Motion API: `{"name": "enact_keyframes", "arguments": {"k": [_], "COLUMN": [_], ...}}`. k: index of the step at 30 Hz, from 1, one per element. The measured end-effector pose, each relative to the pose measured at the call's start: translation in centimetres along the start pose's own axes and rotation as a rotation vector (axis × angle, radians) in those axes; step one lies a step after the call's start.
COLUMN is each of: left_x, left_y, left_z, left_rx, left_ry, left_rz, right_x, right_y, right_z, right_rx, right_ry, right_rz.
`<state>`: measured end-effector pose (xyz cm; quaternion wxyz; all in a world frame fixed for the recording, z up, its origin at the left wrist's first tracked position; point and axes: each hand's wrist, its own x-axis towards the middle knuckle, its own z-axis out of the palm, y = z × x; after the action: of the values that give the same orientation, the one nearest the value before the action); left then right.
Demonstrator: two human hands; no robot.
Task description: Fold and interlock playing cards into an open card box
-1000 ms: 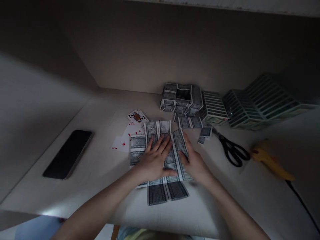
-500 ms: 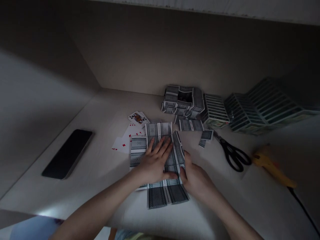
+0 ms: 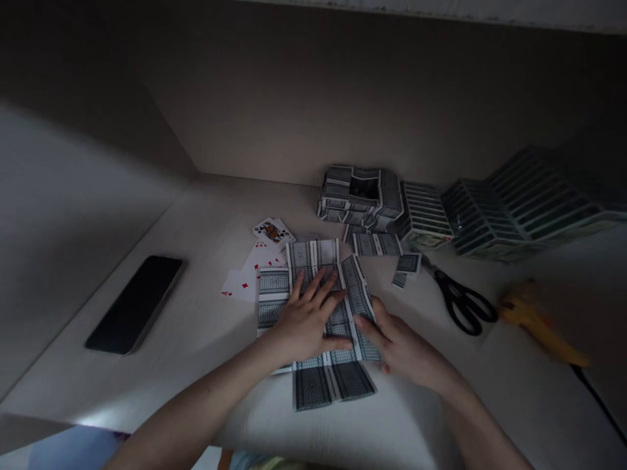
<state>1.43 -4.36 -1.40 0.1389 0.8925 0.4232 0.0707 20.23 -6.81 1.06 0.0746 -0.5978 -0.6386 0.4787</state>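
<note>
A sheet of joined playing cards [image 3: 313, 385], patterned backs up, lies on the table in a cross-like shape. My left hand [image 3: 313, 320] rests flat on its middle with the fingers spread. At the sheet's right side a card flap [image 3: 360, 297] slants partly upward. My right hand [image 3: 396, 343] grips this flap's outer edge, thumb on top and the other fingers curled around the far side, partly hidden. Loose playing cards [image 3: 245, 284], faces up, lie against the sheet's upper left, a face card among them.
A box built of cards [image 3: 337, 192] stands at the back wall, beside stepped card structures [image 3: 424, 212]. Small card pieces [image 3: 409, 264], black scissors [image 3: 465, 303] and a yellow glue gun [image 3: 541, 326] with a cord lie on the right. A phone [image 3: 137, 303] lies left.
The right flap has tilted outward and lies lower, and my right hand has shifted slightly right with it. My left hand stays flat on the sheet. The view has shifted a little.
</note>
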Motion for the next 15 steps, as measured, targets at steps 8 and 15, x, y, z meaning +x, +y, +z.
{"name": "enact_keyframes", "arguments": {"k": [8, 15], "left_x": [0.0, 0.0], "left_y": [0.4, 0.8], "left_z": [0.1, 0.1], "left_rx": [-0.015, -0.022], "left_ry": [0.030, 0.027], "left_rz": [0.030, 0.084], "right_x": [1.2, 1.3], "right_y": [-0.4, -1.2], "right_z": [0.3, 0.4], "right_rx": [-0.277, -0.404], "right_ry": [0.231, 0.186], "right_rz": [-0.024, -0.002]}}
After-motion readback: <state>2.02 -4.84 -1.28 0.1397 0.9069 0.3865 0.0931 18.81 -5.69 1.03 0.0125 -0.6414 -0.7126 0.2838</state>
